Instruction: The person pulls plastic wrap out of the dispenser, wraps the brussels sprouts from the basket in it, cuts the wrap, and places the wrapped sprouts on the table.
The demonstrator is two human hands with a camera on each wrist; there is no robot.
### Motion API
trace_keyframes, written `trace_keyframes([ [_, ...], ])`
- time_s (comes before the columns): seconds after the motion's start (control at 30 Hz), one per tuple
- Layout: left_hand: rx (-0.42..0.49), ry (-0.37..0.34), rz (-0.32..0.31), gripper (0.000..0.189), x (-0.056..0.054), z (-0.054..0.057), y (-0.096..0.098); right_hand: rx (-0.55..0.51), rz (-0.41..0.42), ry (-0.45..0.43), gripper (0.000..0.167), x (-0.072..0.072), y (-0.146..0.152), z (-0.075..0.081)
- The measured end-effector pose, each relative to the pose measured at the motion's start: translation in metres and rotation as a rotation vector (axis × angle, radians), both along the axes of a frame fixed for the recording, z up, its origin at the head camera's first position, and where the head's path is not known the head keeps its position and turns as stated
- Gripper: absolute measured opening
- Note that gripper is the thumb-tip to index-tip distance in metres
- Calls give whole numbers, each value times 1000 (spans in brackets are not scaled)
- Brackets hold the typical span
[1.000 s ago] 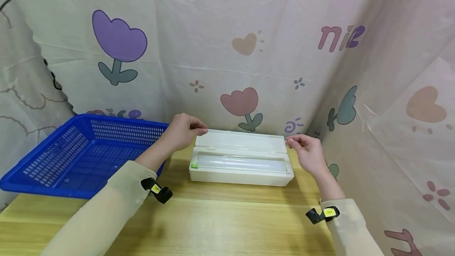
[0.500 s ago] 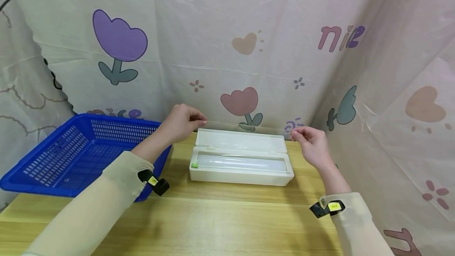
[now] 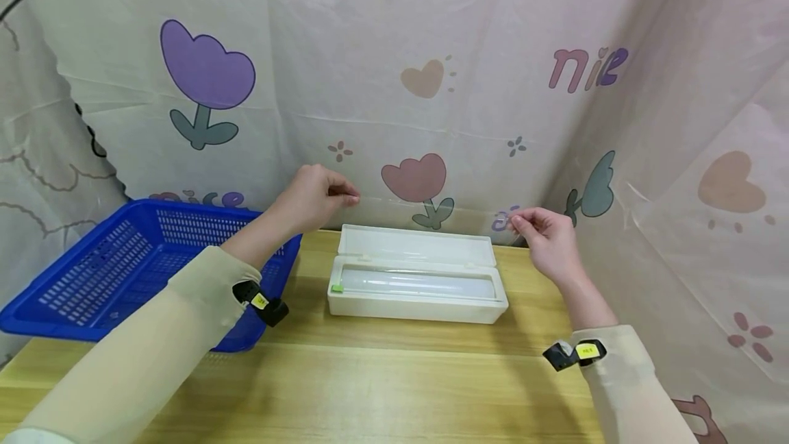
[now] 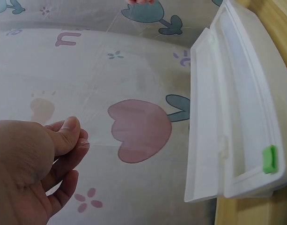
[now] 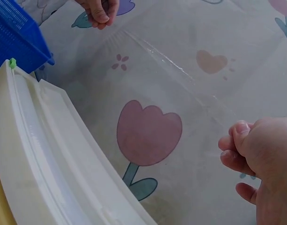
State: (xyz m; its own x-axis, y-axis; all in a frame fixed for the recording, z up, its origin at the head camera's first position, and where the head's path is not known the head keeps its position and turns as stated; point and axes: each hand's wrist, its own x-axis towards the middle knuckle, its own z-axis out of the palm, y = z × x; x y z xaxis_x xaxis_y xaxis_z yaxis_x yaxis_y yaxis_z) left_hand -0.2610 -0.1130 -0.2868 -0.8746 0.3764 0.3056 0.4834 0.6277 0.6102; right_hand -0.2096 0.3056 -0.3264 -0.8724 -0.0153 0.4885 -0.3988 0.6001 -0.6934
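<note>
Pinching clear film [image 5: 169,63] between thumb and fingertips of both left hand [image 3: 314,194] and right hand [image 3: 551,242]; stretched across from one hand to the other, with open white box [image 3: 419,307] lower down between them. Too see-through to trace fully. Probably very light, limp, clingy and easily torn; best to hold near the corners, fingertips flat, with gentle, even tension

Film [image 5: 173,67] glossy plast.; box [image 3: 419,310] smooth plast.; tbl [image 3: 382,389] wood-look.
</note>
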Motion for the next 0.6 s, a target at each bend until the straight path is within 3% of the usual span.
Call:
trace_keyframes([
  [0.3,2,8,-15,10,-5,17,0,7,-32,9,17,-1,-1,17],
  [0.6,40,84,-24,6,-8,38,-1,37,-63,38,18,-5,-3,40],
])
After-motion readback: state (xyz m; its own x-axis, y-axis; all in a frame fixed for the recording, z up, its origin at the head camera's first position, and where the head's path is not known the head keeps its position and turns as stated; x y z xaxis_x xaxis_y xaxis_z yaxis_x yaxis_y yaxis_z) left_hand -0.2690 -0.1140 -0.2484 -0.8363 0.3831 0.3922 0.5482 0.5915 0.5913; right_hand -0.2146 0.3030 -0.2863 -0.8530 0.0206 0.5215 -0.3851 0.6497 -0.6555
